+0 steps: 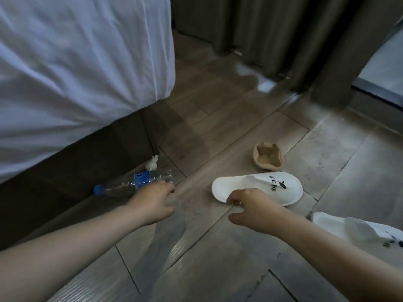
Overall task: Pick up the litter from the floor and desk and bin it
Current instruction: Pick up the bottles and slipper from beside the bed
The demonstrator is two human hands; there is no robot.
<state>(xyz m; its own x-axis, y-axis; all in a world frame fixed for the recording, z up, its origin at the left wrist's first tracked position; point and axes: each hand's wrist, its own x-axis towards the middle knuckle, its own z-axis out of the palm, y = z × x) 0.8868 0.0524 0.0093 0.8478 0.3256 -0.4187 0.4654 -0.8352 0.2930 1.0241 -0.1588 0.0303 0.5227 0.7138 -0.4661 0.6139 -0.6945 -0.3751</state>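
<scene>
Beside dark bed base (65,171), on floor (218,127): clear plastic blue-capped bottle (130,182) lies flat, long axis left-right, cap leftward. Left hand (152,201) curls at its bottom end, grip unclear; right hand (253,208) loosely curled, empty.

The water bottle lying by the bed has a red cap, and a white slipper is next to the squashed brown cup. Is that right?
Not quite. The cap on the bottle is blue, not red, as the head view shows. The rest is right: the bottle lies by the bed, and the white slipper is next to the squashed brown cup.
</scene>
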